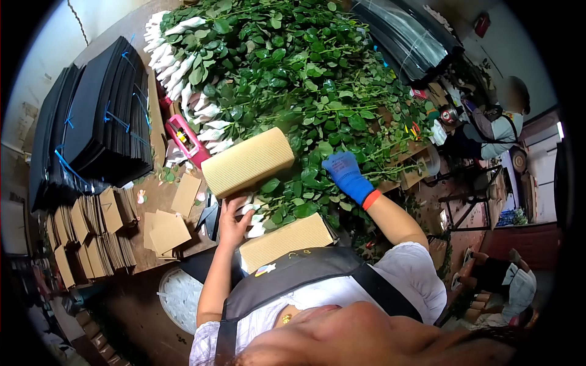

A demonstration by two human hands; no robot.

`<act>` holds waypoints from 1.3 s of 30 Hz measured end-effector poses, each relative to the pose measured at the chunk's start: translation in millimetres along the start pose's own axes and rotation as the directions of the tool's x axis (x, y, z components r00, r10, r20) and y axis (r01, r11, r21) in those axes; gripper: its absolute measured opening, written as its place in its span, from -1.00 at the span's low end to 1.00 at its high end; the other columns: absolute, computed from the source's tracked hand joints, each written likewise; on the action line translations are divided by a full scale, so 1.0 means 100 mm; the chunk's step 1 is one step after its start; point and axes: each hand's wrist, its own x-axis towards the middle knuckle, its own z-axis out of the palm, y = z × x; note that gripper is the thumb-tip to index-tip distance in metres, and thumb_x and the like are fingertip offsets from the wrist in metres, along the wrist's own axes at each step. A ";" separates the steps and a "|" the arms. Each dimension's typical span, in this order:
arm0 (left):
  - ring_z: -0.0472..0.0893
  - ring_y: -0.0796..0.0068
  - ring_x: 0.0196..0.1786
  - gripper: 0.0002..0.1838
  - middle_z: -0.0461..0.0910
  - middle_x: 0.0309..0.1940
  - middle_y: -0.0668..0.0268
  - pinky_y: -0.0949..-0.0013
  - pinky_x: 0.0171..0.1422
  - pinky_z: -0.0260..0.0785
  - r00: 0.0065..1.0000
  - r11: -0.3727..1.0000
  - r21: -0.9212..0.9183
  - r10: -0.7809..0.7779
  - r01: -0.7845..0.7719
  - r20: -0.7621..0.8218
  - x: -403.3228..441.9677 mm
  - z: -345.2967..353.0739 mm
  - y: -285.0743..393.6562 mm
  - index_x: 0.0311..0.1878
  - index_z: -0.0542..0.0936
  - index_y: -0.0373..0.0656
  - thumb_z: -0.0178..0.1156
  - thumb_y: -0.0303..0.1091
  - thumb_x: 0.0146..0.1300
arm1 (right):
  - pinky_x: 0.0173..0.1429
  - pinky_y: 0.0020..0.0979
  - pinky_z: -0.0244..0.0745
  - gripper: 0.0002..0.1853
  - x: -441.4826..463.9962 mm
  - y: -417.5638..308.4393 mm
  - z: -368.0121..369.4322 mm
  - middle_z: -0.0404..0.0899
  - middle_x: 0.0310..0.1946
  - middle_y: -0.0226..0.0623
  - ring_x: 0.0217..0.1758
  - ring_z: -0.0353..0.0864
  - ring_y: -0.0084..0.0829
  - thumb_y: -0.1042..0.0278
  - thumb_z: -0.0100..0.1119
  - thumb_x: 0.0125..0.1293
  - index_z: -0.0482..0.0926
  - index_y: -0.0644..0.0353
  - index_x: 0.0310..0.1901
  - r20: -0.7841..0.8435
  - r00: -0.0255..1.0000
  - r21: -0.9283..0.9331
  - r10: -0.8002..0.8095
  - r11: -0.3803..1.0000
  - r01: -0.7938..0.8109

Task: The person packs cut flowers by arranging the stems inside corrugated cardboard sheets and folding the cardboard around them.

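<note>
Long-stemmed roses (293,73) with dense green leaves fill the table, and many of their heads are wrapped in white sleeves (177,64). My left hand (233,222) is bare, its fingers apart beside a few white-wrapped heads, just below a tan corrugated cardboard wrap (247,163) lying on the foliage. My right hand (345,172) wears a blue glove with a red cuff and is closed over rose stems, its fingertips partly hidden by leaves. A second corrugated cardboard piece (287,242) lies at the table edge against my apron.
Stacks of black sheets (107,104) tied with blue string stand at left, above bundles of folded cardboard (94,235). Loose cardboard squares (168,232) and a pink holder (185,137) lie nearer. Plastic-wrapped black sheets (409,36) are at the back. Other people (497,125) are at right.
</note>
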 end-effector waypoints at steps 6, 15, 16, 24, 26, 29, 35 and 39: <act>0.53 -0.01 0.26 -0.48 0.54 0.13 0.05 0.15 0.27 0.44 0.998 0.997 0.064 -0.036 0.033 0.047 0.00 -0.02 0.09 0.32 0.51 -0.04 0.37 -0.37 0.29 | 0.22 -0.21 0.57 -0.58 0.02 0.63 -0.40 0.68 0.10 -0.10 0.11 0.68 -0.09 0.12 0.28 0.28 0.64 -0.03 0.17 0.151 0.979 0.749 -0.139 0.662 -0.021; 0.36 -0.19 0.36 -0.46 0.44 0.32 -0.04 0.05 0.49 0.22 0.988 0.941 0.326 0.047 -0.094 0.149 0.07 -0.03 0.21 0.39 0.47 0.07 0.29 -0.36 0.35 | 0.05 -0.07 0.60 -0.71 1.30 0.52 -0.34 0.71 -0.05 -0.20 -0.07 0.71 -0.09 0.18 0.25 0.27 0.68 0.03 -0.01 -0.363 0.927 0.134 0.096 0.990 -0.051; 0.39 -0.19 0.34 -0.47 0.46 0.28 -0.04 0.03 0.43 0.28 0.994 0.944 0.321 0.044 -0.075 0.105 0.05 -0.02 0.20 0.37 0.47 0.01 0.30 -0.33 0.34 | 0.08 -0.07 0.58 -0.70 1.35 0.50 -0.35 0.68 0.00 -0.21 -0.03 0.69 -0.10 0.22 0.27 0.24 0.67 0.02 0.00 -0.304 0.943 0.191 0.138 0.978 -0.081; 0.65 0.03 0.05 -0.54 0.54 0.06 -0.04 0.15 0.06 0.59 0.991 0.991 -0.008 -0.136 0.135 -0.007 0.00 0.04 0.11 0.17 0.55 -0.20 0.44 -0.31 0.25 | 0.40 -0.17 0.43 -0.49 0.88 0.85 -1.15 0.66 0.16 -0.23 0.27 0.58 -0.19 0.60 0.29 0.06 0.70 0.03 0.11 -0.773 0.617 0.356 0.147 0.906 0.230; 0.68 0.03 0.02 -0.53 0.55 0.05 -0.05 0.14 0.05 0.60 0.995 0.996 0.013 -0.087 0.088 -0.041 -0.01 0.12 -0.13 0.16 0.55 -0.21 0.44 -0.26 0.25 | 0.35 -0.18 0.49 -0.51 0.74 0.89 -0.96 0.68 0.13 -0.25 0.23 0.62 -0.19 0.64 0.31 0.05 0.71 0.07 0.07 -0.660 0.720 0.622 0.214 0.693 0.365; 0.69 -0.02 -0.08 -0.48 0.57 0.02 -0.04 0.13 -0.02 0.57 0.990 0.988 0.079 -0.131 0.134 -0.049 -0.05 0.15 -0.17 0.18 0.54 -0.18 0.45 -0.17 0.24 | 0.27 -0.24 0.55 -0.56 0.16 0.65 -1.24 0.72 0.09 -0.25 0.17 0.68 -0.18 0.68 0.29 0.07 0.75 0.09 0.02 -0.671 0.723 0.582 0.166 0.721 0.375; 0.56 -0.09 0.17 -0.44 0.48 0.17 0.01 0.11 0.25 0.45 0.993 0.992 0.067 -0.106 0.110 -0.058 -0.06 0.16 -0.17 0.28 0.51 -0.08 0.42 -0.27 0.21 | 0.20 -0.21 0.59 -0.51 -0.24 0.36 -0.27 0.73 0.01 -0.26 0.06 0.68 -0.16 0.63 0.31 -0.08 0.76 -0.03 -0.05 -0.523 0.852 0.405 0.015 0.884 0.233; 0.54 -0.12 0.19 -0.37 0.49 0.14 0.01 0.06 0.22 0.44 0.992 0.986 0.114 -0.118 0.123 -0.047 -0.07 0.14 -0.12 0.26 0.46 -0.08 0.42 -0.37 0.09 | 0.15 -0.18 0.60 -0.59 -0.25 0.16 -0.46 0.72 -0.05 -0.21 0.01 0.69 -0.11 0.43 0.41 0.08 0.68 -0.05 0.03 -0.203 0.978 0.020 -0.053 0.998 0.059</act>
